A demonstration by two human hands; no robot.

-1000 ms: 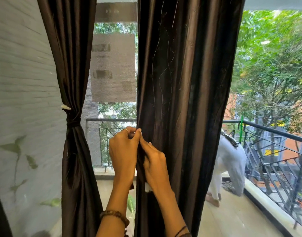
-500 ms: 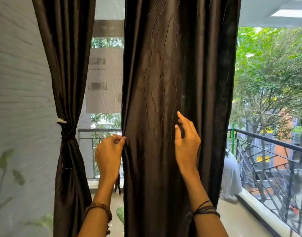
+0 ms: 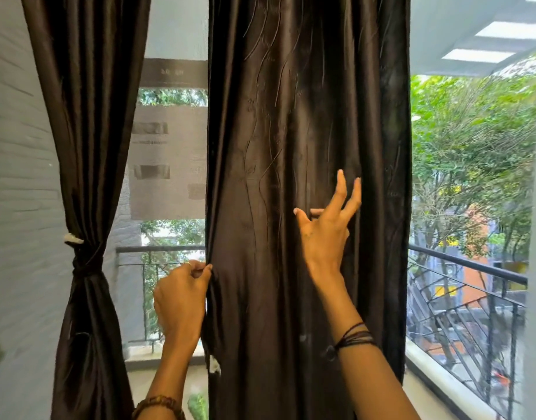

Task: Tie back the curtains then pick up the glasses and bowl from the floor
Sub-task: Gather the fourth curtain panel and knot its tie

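Note:
A dark brown curtain [image 3: 291,147] hangs loose in the middle of the view. My left hand [image 3: 181,298] pinches its left edge at railing height. My right hand [image 3: 327,225] is raised in front of the cloth, fingers spread and straight, holding nothing. A second dark curtain [image 3: 87,116] at the left is tied back at its waist [image 3: 84,262] beside a white hook [image 3: 72,238] on the wall. A white bit [image 3: 213,363] shows at the loose curtain's lower left edge. No glasses or bowl are in view.
A grey wall [image 3: 21,207] runs along the left. A black metal balcony railing [image 3: 466,263] crosses behind the curtains, with trees beyond at the right. A mesh screen [image 3: 169,165] fills the gap between the curtains. A green leaf [image 3: 197,406] shows low down.
My right hand let go beside my left hand, moved right across the curtain and rose, fingers now spread. My left hand kept its pinch on the edge. The view tilted upward.

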